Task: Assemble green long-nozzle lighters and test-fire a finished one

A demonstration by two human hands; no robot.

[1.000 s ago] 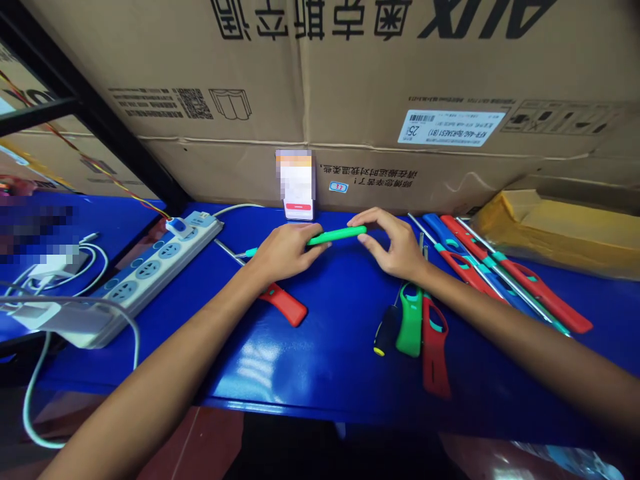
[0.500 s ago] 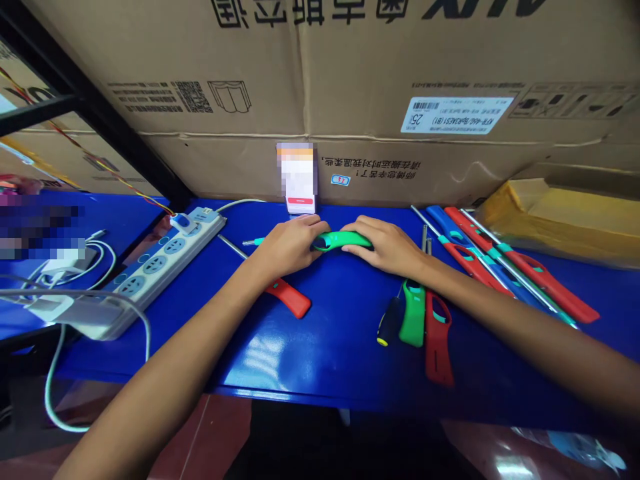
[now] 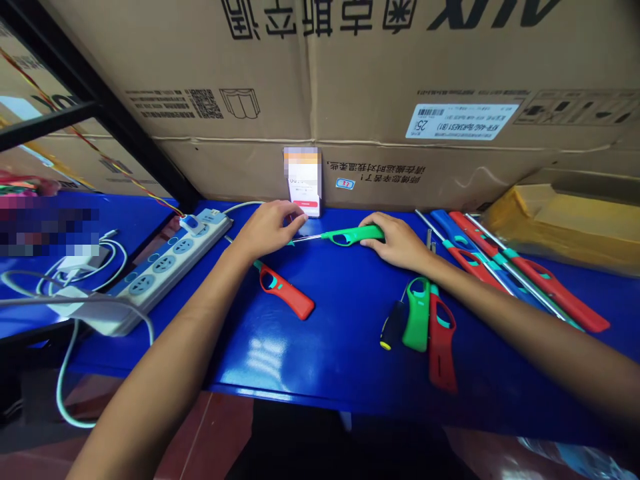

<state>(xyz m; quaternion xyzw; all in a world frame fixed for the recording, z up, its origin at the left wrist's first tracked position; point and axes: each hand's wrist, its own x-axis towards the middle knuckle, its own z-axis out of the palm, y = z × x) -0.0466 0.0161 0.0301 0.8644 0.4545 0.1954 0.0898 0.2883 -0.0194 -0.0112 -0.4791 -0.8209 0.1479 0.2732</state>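
My right hand point(image 3: 395, 241) grips the green handle of a long-nosed utility lighter point(image 3: 350, 235), whose thin metal wand points left across the blue tabletop point(image 3: 340, 353). My left hand point(image 3: 267, 230) has let go and hovers just beyond the wand's tip, with nothing in its fingers. Below it lies a red utility lighter point(image 3: 285, 290). A green lighter point(image 3: 416, 313), a red lighter point(image 3: 443, 340) and a black-handled screwdriver point(image 3: 393, 325) lie below my right forearm.
Several more red and blue lighters point(image 3: 530, 280) lie at the right, by a yellow cardboard piece point(image 3: 565, 227). A white power strip point(image 3: 165, 267) with cables sits at the left. A blurred card point(image 3: 303, 183) leans against a large cardboard box point(image 3: 320, 67).
My left hand has come off the green lighter and moved left, uncovering the metal wand. My right hand now holds the lighter alone, and the view has shifted slightly.
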